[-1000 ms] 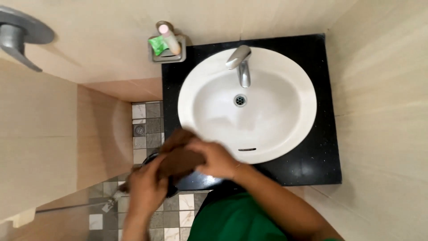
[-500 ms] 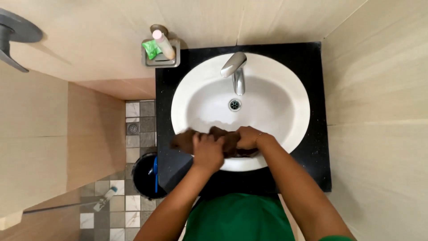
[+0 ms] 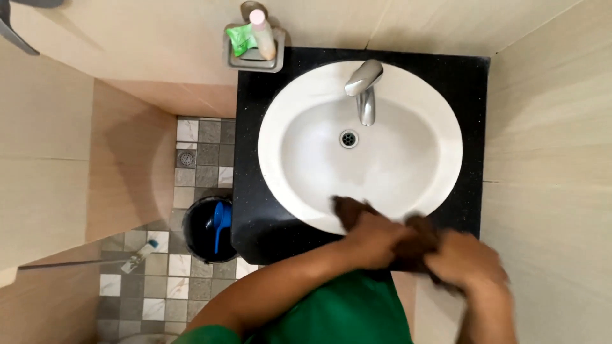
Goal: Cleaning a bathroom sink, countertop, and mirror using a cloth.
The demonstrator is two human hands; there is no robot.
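Walls: pale tiled surfaces [image 3: 554, 127] enclose the scene on the left, far and right sides.
Counter: black stone top [image 3: 472, 83], set against the far wall, right of centre.
Basin: white oval sink [image 3: 280, 127] sunk in the counter; drain at its middle, no standing water visible.
Floor: small grey and white tiles [image 3: 204, 146], left of the counter and lower.
Bucket: dark round pail [image 3: 197, 239] on the floor, just beside the counter's near left corner; a blue scoop [image 3: 220, 223] stands in it.
Left hand: [image 3: 373, 239] at the basin's near rim, fingers closed around one end of the cloth.
Right hand: [image 3: 468, 261] just right of the left hand, over the near right edge of the counter, closed on the other end of the cloth; blurred.
Cloth: dark brown rag [image 3: 347, 209], bunched between both hands, its free end lying on the basin's near rim.
Faucet: chrome tap [image 3: 364, 86] at the basin's far edge.
Holder: small grey tray [image 3: 233, 57] at the counter's far left corner, with a pale bottle [image 3: 262, 32] and a green packet [image 3: 242, 39].
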